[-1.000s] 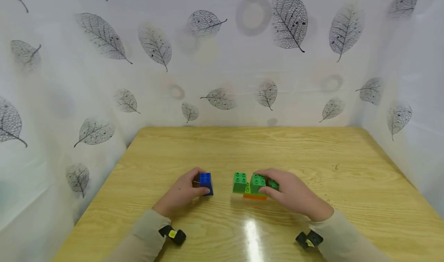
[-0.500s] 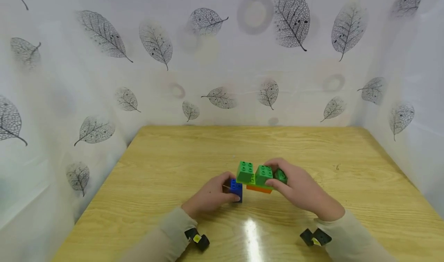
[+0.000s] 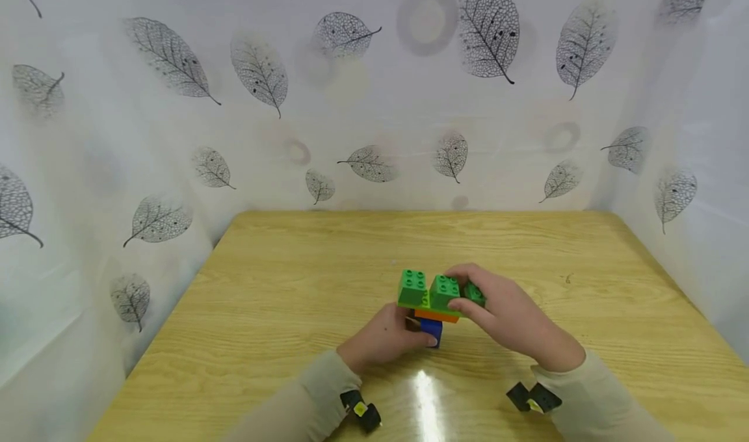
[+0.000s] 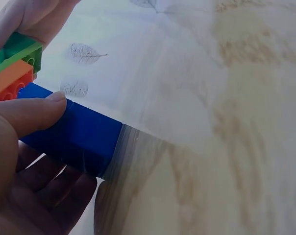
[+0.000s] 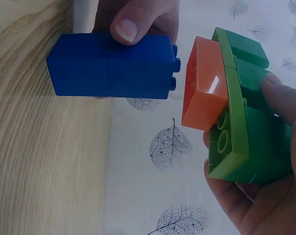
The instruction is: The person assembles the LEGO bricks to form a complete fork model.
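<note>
My left hand (image 3: 383,338) grips a stack of two blue toy bricks (image 5: 109,68), thumb along one side and fingers on the other. Above it, my right hand (image 3: 515,315) holds a joined piece of toy bricks: dark green bricks (image 3: 412,289) sit on a lime green plate (image 5: 232,105), with an orange brick (image 5: 207,81) fixed underneath. The orange brick is over the blue studs. In the right wrist view a narrow gap separates the two. The third green brick is partly covered by my right hand.
A wooden table (image 3: 292,253) lies beneath both hands. White sheeting with a leaf print (image 3: 374,104) surrounds its back and sides. Light glares off the tabletop near the front. Black wrist straps (image 3: 359,411) sit on both sleeves.
My left hand has moved right with the blue bricks, and they are now below the orange brick. My right hand has lifted the green and orange piece.
</note>
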{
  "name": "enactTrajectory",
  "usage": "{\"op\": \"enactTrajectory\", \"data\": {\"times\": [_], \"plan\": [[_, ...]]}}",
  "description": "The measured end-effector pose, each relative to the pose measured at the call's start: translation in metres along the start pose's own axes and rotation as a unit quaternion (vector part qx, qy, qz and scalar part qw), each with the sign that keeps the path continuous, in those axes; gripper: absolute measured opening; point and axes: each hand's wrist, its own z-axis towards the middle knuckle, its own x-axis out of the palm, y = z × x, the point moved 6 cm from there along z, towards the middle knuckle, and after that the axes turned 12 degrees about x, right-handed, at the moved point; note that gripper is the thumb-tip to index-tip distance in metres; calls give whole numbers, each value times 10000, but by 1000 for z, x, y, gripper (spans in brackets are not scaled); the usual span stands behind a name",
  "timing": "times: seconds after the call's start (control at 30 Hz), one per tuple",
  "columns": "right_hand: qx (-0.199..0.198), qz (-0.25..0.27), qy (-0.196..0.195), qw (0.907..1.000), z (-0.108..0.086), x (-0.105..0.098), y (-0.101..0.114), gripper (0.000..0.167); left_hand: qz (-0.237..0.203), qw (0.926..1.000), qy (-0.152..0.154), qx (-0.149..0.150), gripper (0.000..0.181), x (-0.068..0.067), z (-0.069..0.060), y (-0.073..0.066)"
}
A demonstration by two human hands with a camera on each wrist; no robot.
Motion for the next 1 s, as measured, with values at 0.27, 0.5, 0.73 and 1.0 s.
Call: {"op": "enactTrajectory", "data": {"times": [0.27, 0.5, 0.73, 1.0], "plan": [[-104, -49, -43, 9999, 0, 1, 0, 41, 218, 9993, -97, 284, 57, -11, -5, -6], [-230, -174, -115, 9995, 0, 4, 2, 42, 422, 9907, -588, 1149, 69, -38, -13, -39], [-357, -90, -119, 9993, -1, 3, 3, 41, 1409, 9622, -899, 2152, 54, -46, -16, -67], [-214, 42, -23, 9998, -3, -7, -6, 43, 924, 9703, -1129, 1930, 45, -52, -18, -60]]}}
